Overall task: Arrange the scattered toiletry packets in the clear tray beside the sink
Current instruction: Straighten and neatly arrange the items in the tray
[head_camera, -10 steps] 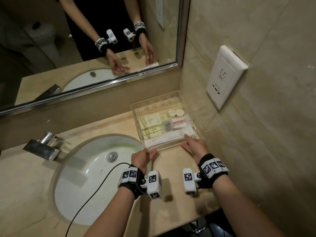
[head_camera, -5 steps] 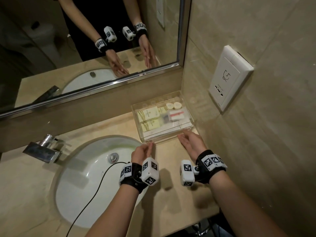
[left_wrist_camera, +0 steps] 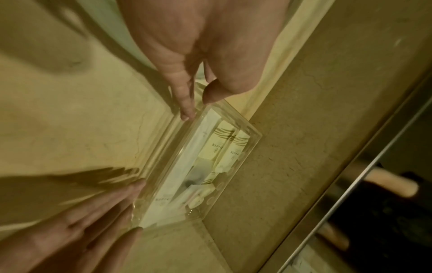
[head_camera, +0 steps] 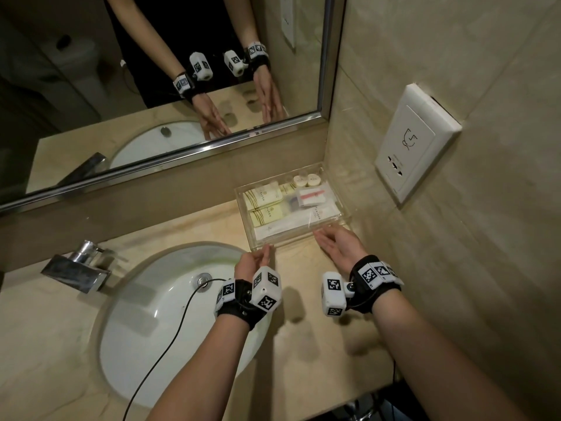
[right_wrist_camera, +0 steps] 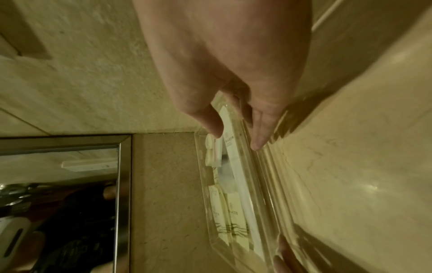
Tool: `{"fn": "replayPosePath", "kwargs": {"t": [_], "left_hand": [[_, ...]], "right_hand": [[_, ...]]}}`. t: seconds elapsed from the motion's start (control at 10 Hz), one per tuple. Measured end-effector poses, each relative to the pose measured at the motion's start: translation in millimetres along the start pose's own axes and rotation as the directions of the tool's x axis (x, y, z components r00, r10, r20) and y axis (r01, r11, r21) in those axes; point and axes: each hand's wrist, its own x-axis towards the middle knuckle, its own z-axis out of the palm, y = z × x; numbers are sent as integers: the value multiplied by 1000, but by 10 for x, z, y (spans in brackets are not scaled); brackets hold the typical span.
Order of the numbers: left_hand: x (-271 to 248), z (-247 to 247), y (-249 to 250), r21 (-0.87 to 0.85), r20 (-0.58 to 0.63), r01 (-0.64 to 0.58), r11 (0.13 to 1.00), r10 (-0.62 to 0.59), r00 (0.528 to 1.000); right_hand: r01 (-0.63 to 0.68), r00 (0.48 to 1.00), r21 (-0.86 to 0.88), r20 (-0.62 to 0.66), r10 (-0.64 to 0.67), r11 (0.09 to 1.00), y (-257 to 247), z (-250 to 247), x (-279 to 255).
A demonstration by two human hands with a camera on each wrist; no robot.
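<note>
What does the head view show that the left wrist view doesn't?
Only the head view shows the sink, the tap, the wall socket and both wrist cameras. Only the left wrist view shows, close up, the left hand's fingers straight at the tray's near corner. Both show the clear tray holding the packets, pushed toward the mirror's corner, and the right hand open at its near edge.

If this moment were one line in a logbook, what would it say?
stage: tray being squared up | left hand: open, fingertips at clear tray front-left corner | right hand: open, at its front wall | packets: all inside tray
</note>
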Motion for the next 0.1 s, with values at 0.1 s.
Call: {"fn": "replayPosePath", "kwargs": {"t": [0.1], "left_hand": [[0, -55, 23, -100, -65, 28, 995, -35, 997]], "right_hand": [[25, 1000, -112, 22, -23, 993, 41, -28, -52]]}}
